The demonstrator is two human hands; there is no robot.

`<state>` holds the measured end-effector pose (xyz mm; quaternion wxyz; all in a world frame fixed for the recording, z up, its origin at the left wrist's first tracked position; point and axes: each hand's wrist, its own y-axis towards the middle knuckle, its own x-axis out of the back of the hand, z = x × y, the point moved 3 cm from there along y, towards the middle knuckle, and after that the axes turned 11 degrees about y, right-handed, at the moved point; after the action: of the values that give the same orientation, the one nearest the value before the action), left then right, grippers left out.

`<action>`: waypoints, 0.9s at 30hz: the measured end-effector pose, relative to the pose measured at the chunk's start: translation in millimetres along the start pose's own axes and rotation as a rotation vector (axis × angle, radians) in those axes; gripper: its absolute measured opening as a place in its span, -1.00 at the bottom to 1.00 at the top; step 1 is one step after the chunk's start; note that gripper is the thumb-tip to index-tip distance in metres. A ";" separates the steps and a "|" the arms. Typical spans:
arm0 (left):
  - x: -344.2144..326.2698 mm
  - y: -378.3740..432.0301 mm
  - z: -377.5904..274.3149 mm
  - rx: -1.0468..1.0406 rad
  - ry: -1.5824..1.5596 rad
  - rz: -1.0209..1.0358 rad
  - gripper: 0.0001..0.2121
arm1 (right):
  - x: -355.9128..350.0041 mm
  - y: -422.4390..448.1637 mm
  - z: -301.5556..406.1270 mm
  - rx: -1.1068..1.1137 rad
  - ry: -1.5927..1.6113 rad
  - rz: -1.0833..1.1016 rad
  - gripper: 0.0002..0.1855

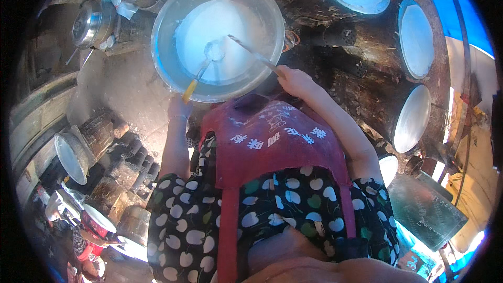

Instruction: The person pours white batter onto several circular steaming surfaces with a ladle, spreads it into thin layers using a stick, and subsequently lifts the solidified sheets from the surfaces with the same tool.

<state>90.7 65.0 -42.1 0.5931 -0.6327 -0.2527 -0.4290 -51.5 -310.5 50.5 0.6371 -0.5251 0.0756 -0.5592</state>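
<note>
A large round metal basin (257, 15) stands before me with pale, whitish liquid (214, 19) inside. My left hand (180, 107) is closed around the yellow handle of a ladle (191, 88), whose round bowl rests at the liquid's surface. In my right hand (295, 80) I grip a thin brown stick (251, 53). Its far tip reaches over the liquid; whether it touches cannot be told. Both hands are near the basin's front rim, one on each side.
Along the right stand cylindrical stoves bearing round pans (416, 41), one shiny and bare (411, 118). Lidded metal pots (88, 27) sit at upper left. Pierced coal briquettes (137, 161) are stacked at lower left, near another pan (70, 159). Another person (84, 243) is farther off.
</note>
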 end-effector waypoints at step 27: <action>27.8 -19.1 -101.1 -0.100 -1.398 0.789 -0.93 | -16.7 -43.7 -16.2 -0.126 1.316 0.232 -0.62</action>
<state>64.4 -34.8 -15.8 0.3765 -0.8235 -0.3037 0.2965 -96.3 -298.9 68.1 0.4821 -0.0995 0.5368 -0.6852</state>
